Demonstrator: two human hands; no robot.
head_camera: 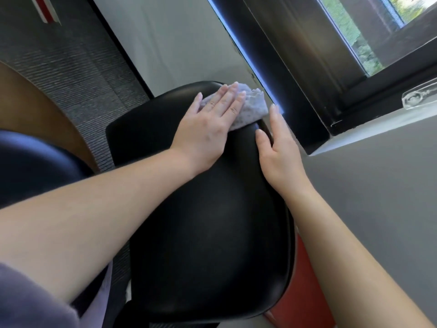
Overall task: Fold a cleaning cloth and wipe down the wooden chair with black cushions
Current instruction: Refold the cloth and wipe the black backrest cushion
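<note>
Directly under left hand, cloth.

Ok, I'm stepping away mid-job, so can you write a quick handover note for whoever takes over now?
Left hand: flat, pressing the cloth onto the far end of the black cushion.
Right hand: fingers straight, resting on the cushion's right edge.
Done: cloth looks folded, wiping under way.
Left: rest of the cushion and the chair's wooden parts.
</note>
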